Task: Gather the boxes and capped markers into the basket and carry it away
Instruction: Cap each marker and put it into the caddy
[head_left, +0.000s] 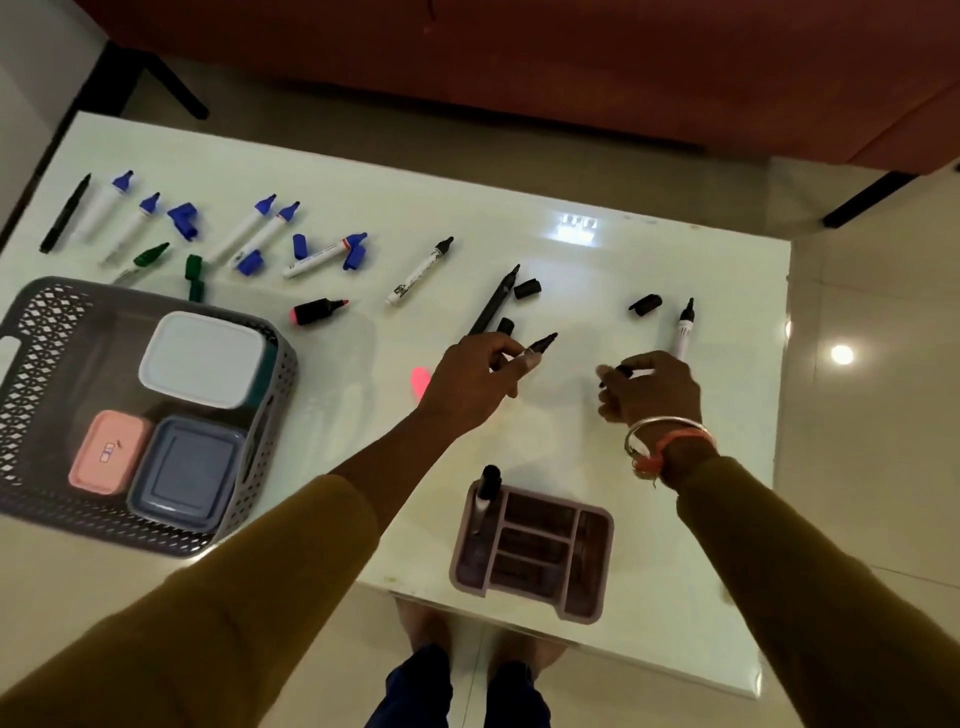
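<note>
The basket (31, 332) at far left holds three boxes (202, 358). Five uncapped blue markers (240, 233) lie on the table (587, 280) behind it. The left hand (472, 374) grips one black marker (543, 343); the right hand (654, 389) pinches what may be a cap (623, 371).

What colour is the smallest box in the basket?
Pink. The smallest box shows best in the head view.

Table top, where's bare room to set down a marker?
Bare: the far strip of the table beyond the black caps, and the near corner right of the organizer. Crowded: far left beyond the basket, with blue markers and loose caps.
</note>
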